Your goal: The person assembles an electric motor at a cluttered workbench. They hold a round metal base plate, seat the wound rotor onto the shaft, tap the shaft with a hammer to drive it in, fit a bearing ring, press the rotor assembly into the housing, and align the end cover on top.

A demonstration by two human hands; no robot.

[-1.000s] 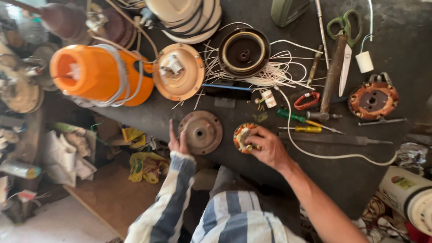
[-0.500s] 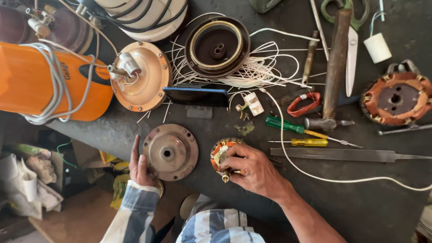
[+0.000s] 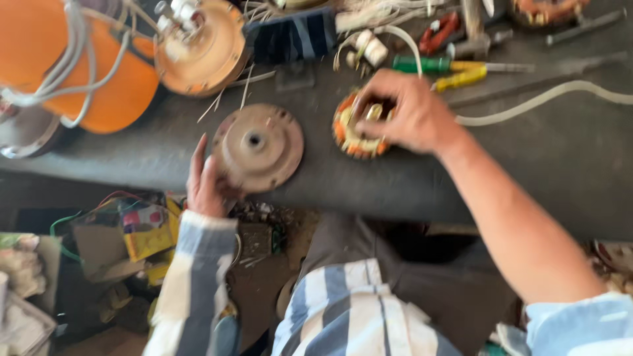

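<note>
The person's right hand [image 3: 405,112] closes its fingers over a small wound motor stator [image 3: 356,128] with orange and yellow insulation, pressing it onto the dark workbench [image 3: 527,171], while the left hand [image 3: 206,178] lies loosely open against the edge of a round rusty motor end cover [image 3: 258,145] just beside it. The step in hand looks like seating or checking the stator, and any further handling calls for a firm, level grip. No container shows; an orange motor housing [image 3: 79,66] and screwdrivers [image 3: 455,72] lie behind.

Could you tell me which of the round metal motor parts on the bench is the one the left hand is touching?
The flat brownish disc with a centre hole, at the bench edge; the left hand rests against its rim.
</note>
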